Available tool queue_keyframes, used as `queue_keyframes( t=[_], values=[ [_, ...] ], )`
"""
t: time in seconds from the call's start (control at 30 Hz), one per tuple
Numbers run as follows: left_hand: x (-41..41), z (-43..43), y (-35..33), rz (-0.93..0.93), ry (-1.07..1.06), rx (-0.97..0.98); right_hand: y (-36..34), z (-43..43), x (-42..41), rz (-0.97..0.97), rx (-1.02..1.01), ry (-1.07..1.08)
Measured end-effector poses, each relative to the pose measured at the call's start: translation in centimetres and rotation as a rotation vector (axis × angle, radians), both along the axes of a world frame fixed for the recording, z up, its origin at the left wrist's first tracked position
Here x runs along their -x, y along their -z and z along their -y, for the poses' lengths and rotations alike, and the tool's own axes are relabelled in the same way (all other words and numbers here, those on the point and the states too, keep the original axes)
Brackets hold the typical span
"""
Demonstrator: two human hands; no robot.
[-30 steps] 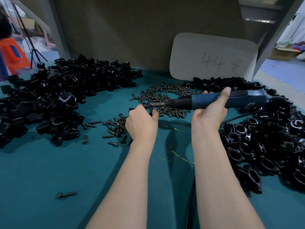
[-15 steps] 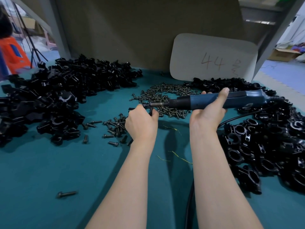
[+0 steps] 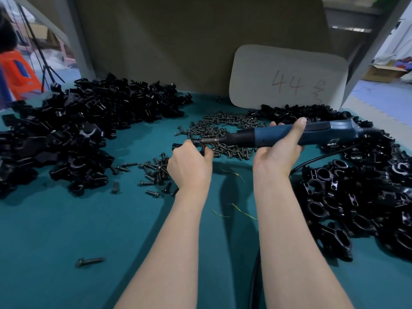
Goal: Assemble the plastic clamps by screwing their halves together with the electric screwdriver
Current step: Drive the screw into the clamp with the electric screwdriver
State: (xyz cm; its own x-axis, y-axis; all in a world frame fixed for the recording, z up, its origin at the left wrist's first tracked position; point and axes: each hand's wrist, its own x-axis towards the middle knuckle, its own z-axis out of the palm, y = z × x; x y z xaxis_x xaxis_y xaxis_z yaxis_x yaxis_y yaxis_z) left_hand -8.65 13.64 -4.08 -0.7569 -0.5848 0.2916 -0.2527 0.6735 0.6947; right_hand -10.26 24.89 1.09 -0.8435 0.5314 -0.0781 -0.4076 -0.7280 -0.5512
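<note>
Head view. Your left grip [image 3: 189, 162] is curled tight round a black clamp [image 3: 177, 145], low over the table [image 3: 66, 230] and just beside the loose screws [image 3: 156, 170]. Your fingers hide most of the clamp. Your right grip [image 3: 276, 152] wraps the blue electric screwdriver [image 3: 330, 132], which is held near level. Its bit tip meets the clamp at the top of your left grip. Cannot tell whether a screw sits on the bit.

Unassembled halves are heaped far left [image 3: 78, 130], the screw heap [image 3: 223, 128] lies behind the tool, and finished clamps are piled right [image 3: 345, 197].

Risks, as I judge them:
- The tool comes in sideways. If the bit is off the screw's axis it may slip out, chew the head or cross-thread the plastic.
- Your left fingertips sit right by the bit, so a slip lands on them.
- Ease your hold and the halves may shift out of line under torque.
- The cord [image 3: 312, 162] trails past the finished pile, and a tug could drag clamps off or jerk your aim.

Writing: the white card [image 3: 287, 76] leaning at the back reads "44", followed by a scrawl I cannot read. No brand is legible on the screwdriver.
</note>
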Motion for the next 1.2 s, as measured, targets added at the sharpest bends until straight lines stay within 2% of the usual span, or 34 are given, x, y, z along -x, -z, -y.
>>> queue_keyframes(
  t=[0.23,0.43,0.57,0.7,0.8,0.97,1.2],
  values=[
    [-0.1,0.6,-0.6,0.087,0.029,-0.049,-0.2,-0.1,-0.3,-0.098,-0.041,-0.095],
    [-0.3,1.4,-1.7,0.325,0.17,-0.073,-0.5,-1.1,-0.5,-0.197,-0.121,-0.176],
    [-0.4,1.5,-2.2,0.425,0.271,-0.181,-0.8,-1.7,-0.9,-0.247,-0.158,-0.198],
    [-0.3,1.8,-2.4,0.433,0.315,-0.271,-1.3,-1.8,-1.2,-0.28,-0.176,-0.197],
    [-0.3,1.8,-2.6,0.428,0.345,-0.264,-1.9,-1.8,-1.6,-0.323,-0.221,-0.231],
    [-0.5,1.9,-3.2,0.527,0.417,-0.28,-3.2,-1.3,-2.2,-0.365,-0.345,-0.272],
    [-1.2,3.2,-4.3,0.662,0.48,-0.359,-2.6,-2.2,-2.0,-0.328,-0.253,-0.291]
  ],
)
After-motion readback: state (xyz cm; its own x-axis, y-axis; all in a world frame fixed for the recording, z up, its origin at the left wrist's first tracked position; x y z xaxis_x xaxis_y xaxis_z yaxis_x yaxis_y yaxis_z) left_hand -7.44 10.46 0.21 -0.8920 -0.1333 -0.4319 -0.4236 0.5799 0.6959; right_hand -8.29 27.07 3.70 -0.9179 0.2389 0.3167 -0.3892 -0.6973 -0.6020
